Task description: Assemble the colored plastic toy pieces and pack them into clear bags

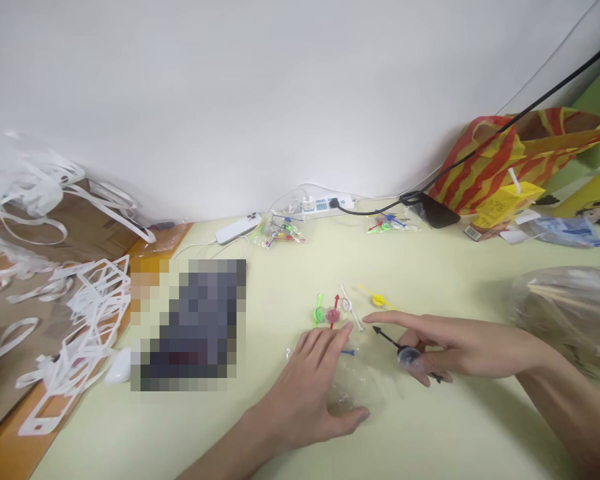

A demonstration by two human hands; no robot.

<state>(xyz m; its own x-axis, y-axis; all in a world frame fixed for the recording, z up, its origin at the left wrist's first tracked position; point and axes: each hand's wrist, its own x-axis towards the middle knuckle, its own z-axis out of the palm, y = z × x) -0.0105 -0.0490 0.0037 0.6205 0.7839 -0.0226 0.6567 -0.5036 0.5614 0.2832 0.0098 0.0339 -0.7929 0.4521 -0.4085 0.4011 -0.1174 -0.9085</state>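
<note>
In my right hand [463,347] is a black arrow spinner with a clear round disc [407,357], held by thumb and curled fingers while the index finger stretches out to the left. My left hand [307,380] lies open, palm down, on a clear plastic bag [355,383]. A bit of a blue spinner [349,351] shows beside its fingers; the rest is hidden. Just beyond the fingertips are a green spinner [320,314], a red spinner [333,315] and a white spinner [347,305]. A yellow spinner [379,301] lies above my right index finger.
Two clear bags of coloured spinners [283,230] [390,222] lie near a power strip [320,205] by the wall. A blurred-out dark device [195,323] and white plastic frames [97,300] are left. A yellow drink carton [505,207], striped bag [480,160] and large clear bag [570,313] stand right.
</note>
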